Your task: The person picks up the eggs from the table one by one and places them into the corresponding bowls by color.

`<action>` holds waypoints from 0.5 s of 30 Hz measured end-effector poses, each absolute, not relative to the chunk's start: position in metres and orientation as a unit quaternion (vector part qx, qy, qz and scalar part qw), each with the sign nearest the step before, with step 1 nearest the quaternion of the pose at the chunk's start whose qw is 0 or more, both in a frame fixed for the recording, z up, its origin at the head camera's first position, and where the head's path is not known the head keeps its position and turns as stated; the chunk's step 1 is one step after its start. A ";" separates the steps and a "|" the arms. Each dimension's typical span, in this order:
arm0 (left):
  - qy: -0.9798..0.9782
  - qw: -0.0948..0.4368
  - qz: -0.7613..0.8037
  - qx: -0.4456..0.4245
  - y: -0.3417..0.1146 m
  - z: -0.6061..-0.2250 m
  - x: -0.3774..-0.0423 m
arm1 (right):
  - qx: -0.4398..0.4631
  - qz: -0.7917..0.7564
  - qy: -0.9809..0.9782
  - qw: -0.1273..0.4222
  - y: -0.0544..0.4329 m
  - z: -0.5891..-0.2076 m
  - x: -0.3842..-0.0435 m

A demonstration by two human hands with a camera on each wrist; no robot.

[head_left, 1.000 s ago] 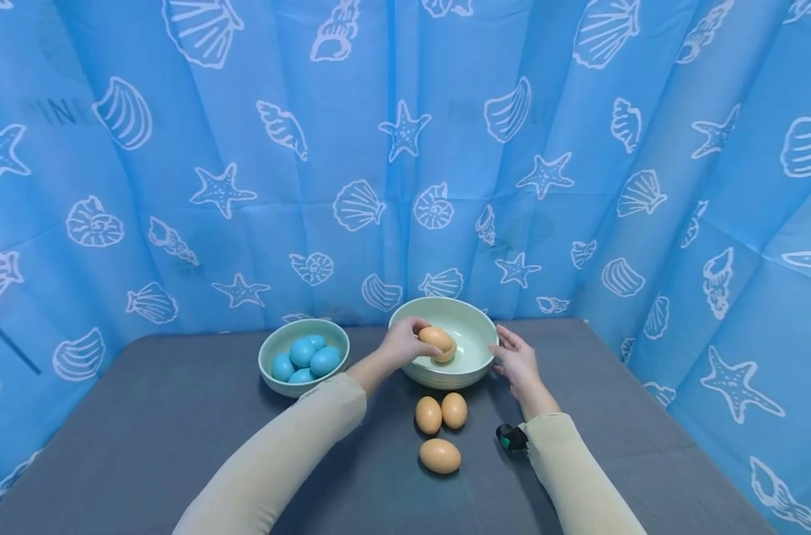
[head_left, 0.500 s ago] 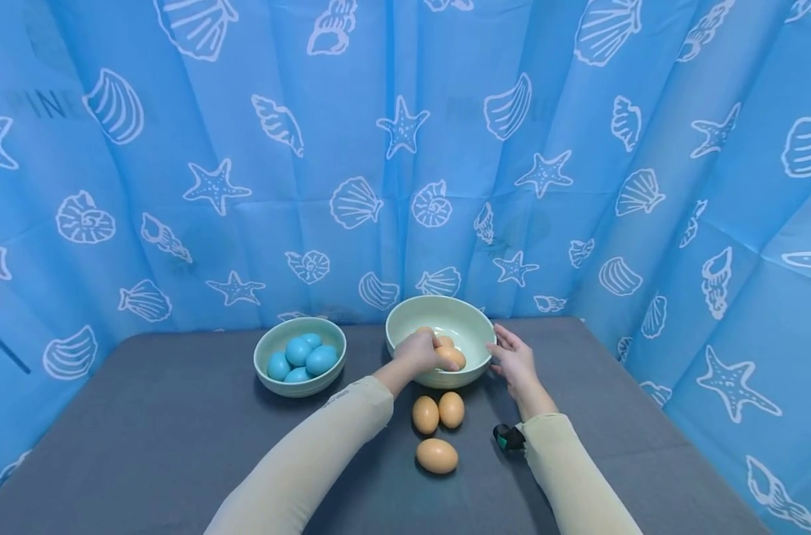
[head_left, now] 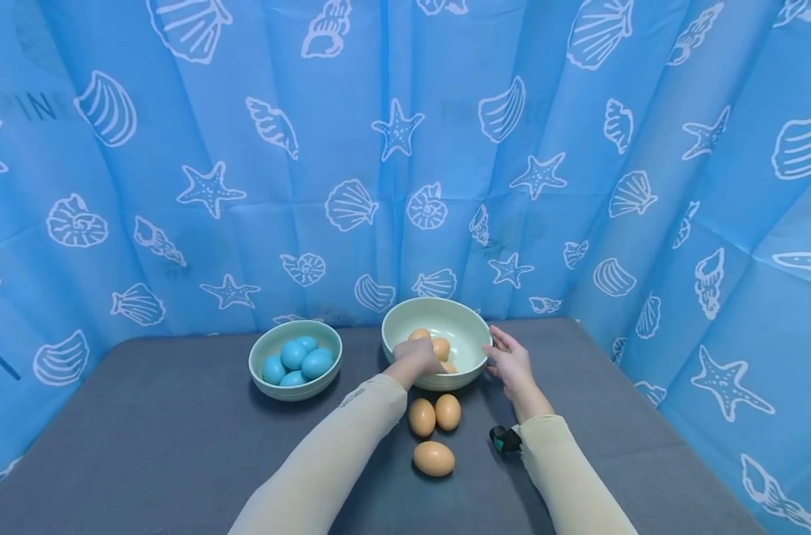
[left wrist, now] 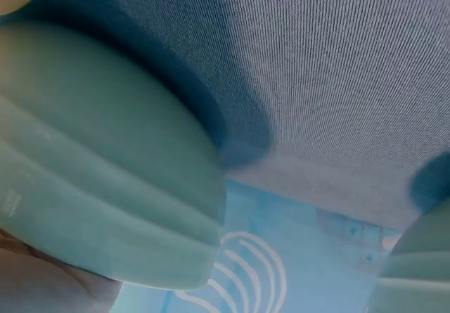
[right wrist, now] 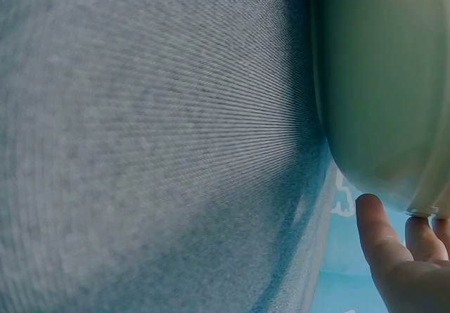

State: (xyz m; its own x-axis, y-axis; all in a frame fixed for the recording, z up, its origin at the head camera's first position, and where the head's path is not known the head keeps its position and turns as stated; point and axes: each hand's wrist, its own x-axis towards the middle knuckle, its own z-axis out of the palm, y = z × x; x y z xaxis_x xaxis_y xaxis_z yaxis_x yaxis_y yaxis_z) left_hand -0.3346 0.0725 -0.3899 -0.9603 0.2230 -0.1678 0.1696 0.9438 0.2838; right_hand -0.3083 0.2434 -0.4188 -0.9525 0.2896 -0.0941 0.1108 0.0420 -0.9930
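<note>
My left hand [head_left: 416, 357] reaches over the near left rim of a large pale green bowl [head_left: 468, 319], its fingers hidden inside. Brown eggs lie in that bowl: one egg [head_left: 418, 335] behind the hand, another egg [head_left: 440, 348] to its right, and a third egg [head_left: 448, 368] low beside the fingers. I cannot tell whether the fingers still grip this third one. My right hand [head_left: 514, 369] steadies the bowl's right side, fingers fairly straight with fingertips at the wall. The left wrist view shows the ridged bowl side [left wrist: 105, 151]; the right wrist view shows fingers [right wrist: 380, 239] against it.
Two brown eggs [head_left: 421, 417] lie side by side before the large bowl, and a single egg [head_left: 434, 458] lies nearer me. To the left stands a smaller green bowl [head_left: 258, 368] of several blue eggs [head_left: 293, 355]. A blue shell-print curtain [head_left: 351, 245] hangs behind the grey table [head_left: 144, 446].
My left hand has carried a brown egg from above the bowl down into it and sunk lower behind the rim. The right hand has stayed at the bowl's side.
</note>
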 end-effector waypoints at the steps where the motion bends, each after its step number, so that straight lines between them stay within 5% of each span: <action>1: 0.981 0.100 0.133 0.097 0.073 -0.390 -0.335 | -0.140 0.679 -0.718 0.065 0.243 -0.419 -0.308; 15: 0.982 0.088 0.133 0.100 0.074 -0.394 -0.339 | -0.134 0.680 -0.718 0.065 0.245 -0.418 -0.306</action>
State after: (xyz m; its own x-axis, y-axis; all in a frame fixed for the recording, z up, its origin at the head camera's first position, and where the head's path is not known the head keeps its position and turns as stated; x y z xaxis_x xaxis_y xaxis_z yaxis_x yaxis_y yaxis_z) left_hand -0.3385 0.0742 -0.3940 -0.9643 0.2205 -0.1468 0.1734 0.9444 0.2793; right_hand -0.3064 0.2447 -0.4180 -0.9554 0.2816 -0.0883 0.1038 0.0403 -0.9938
